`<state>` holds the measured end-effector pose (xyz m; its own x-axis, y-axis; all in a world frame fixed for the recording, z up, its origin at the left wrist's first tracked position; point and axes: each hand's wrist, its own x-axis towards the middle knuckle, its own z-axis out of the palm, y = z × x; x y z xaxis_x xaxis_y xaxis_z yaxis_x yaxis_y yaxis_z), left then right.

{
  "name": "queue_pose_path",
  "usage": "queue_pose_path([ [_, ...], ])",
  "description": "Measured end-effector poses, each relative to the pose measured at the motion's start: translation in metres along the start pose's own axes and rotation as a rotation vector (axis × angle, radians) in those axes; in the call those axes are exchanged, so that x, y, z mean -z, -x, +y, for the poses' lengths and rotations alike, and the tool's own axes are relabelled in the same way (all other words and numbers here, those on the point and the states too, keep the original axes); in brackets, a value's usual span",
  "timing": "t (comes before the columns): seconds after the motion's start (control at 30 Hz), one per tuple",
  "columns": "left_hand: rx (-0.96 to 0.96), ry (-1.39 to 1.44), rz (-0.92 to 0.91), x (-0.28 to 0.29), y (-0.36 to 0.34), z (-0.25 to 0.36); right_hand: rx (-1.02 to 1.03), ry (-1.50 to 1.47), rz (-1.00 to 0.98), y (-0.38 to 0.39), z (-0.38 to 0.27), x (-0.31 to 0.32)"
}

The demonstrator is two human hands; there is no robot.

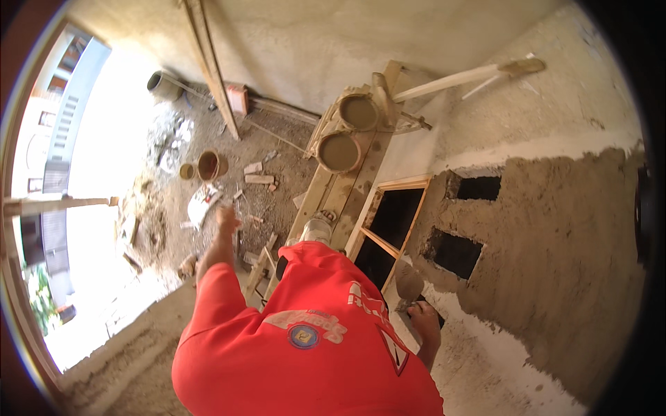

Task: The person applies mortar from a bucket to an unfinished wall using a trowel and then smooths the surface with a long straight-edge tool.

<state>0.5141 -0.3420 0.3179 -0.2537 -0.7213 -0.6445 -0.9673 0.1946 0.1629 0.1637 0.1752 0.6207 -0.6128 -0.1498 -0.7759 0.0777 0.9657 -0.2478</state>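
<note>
My left hand is stretched out over the ground beside the plank scaffold, holding nothing that I can see; its fingers look apart. Close against the wall, my right hand is closed around a dark plastering trowel, mostly hidden by the hand. A grey patch of mortar lies on the wall just above that hand. Wet brown plaster covers much of the wall farther right. Two round buckets of mortar, one nearer and one farther, stand on the planks.
A wooden window frame sits in the wall, beside two dark rectangular openings. Below on the rubble-strewn ground are a brown bucket, a white sack and a barrel. A timber prop leans at the back.
</note>
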Motion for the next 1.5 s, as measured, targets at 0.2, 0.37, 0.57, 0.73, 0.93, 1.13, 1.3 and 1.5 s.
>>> queue_pose_path([
  [0.2,0.104,0.891,-0.334,-0.054,0.036,0.189,-0.262,-0.44,-0.033,-0.02,0.101,-0.095],
  [0.37,-0.541,0.6,-0.348,-0.095,0.003,0.216,-0.418,-0.57,-0.104,-0.005,0.161,-0.135],
  [0.57,-0.347,0.53,-0.329,-0.071,0.04,0.318,-0.547,-0.866,-0.112,0.018,0.236,-0.209],
  [0.73,-0.534,0.451,-0.572,-0.093,0.095,0.387,-0.657,-1.122,-0.111,0.038,0.237,-0.244],
  [0.93,-0.614,0.423,-0.927,-0.112,0.231,0.442,-0.489,-1.152,0.088,0.008,0.236,-0.243],
  [1.13,-0.706,0.251,-1.224,-0.133,0.298,0.445,-0.064,-0.582,0.267,-0.051,0.184,-0.162],
  [1.3,-0.475,0.472,-1.453,-0.163,0.295,0.445,0.167,-0.727,0.259,-0.071,0.081,-0.073],
  [1.5,-0.241,0.696,-1.095,-0.101,0.274,0.484,0.206,-0.927,0.105,-0.081,-0.023,-0.017],
])
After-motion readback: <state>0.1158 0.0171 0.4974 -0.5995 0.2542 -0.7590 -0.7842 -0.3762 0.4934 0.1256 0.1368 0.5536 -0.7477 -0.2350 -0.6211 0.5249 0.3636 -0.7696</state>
